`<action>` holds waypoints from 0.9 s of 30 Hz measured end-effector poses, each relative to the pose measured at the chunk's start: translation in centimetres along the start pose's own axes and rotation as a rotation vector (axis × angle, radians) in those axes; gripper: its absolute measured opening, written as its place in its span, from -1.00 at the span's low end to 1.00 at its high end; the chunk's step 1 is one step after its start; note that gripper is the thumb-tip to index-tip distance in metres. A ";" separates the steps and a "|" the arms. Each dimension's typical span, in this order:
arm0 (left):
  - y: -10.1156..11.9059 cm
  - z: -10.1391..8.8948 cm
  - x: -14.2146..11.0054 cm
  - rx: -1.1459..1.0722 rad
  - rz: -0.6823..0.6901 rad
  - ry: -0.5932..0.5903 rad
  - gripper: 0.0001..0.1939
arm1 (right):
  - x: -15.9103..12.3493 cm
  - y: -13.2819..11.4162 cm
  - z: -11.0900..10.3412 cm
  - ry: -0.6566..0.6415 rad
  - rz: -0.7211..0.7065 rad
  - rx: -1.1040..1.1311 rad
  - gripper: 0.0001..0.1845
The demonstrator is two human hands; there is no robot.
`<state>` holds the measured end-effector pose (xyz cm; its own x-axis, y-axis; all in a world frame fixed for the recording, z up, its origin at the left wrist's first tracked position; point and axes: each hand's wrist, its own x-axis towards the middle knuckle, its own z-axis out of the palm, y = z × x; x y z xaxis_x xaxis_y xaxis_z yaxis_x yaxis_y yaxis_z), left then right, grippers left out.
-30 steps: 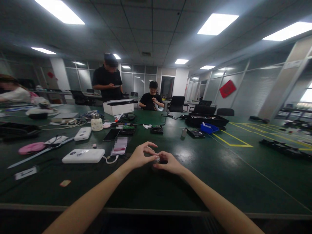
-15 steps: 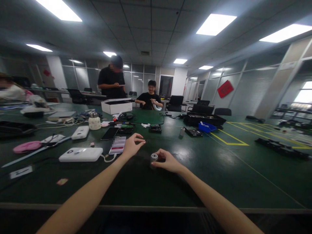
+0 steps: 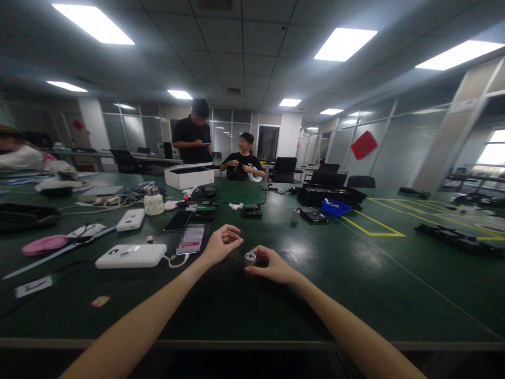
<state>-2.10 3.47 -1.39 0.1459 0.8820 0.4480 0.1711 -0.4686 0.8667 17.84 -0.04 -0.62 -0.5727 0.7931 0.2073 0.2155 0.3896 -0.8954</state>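
- White power bank (image 3: 131, 256): on the counter (image 3: 221, 316), left of both hands; position unchanged.
- Phone (image 3: 192, 238): just left of the left hand, screen lit, a white cable near its lower edge.
- Left hand (image 3: 221, 246): withdrawn from the metal cylinder since one second ago. It now hovers to the upper left of the cylinder, fingers curled, a narrow gap between thumb and index finger; no object is seen in it.
- Metal cylinder (image 3: 250, 258): upright between the hands, at the right hand's fingertips. Its top face, covered by the left hand earlier, is now exposed, with dark openings visible.
- Right hand (image 3: 273, 266): remains closed around the cylinder's side. Judged from this, it alone now steadies the part, leaving the top accessible.
- Second cylinder (image 3: 295, 215): beyond the right hand, well apart, untouched.
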 end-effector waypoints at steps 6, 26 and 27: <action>2.1 1.6 -1.6 -0.143 -0.010 -0.163 -0.65 | -0.1 0.7 0.0 0.023 -0.051 -0.096 -0.61; 3.1 0.8 -1.9 -0.036 0.035 -0.252 -0.64 | -0.2 0.1 -0.1 0.015 -0.064 -0.179 -0.64; 3.1 0.8 -1.9 -0.017 0.036 -0.256 -0.65 | -0.2 0.1 -0.1 0.016 -0.063 -0.176 -0.65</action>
<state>-1.08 0.33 0.29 0.3939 0.8223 0.4106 0.1453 -0.4968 0.8556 18.05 -0.10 -0.68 -0.5773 0.7712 0.2684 0.3150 0.5137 -0.7981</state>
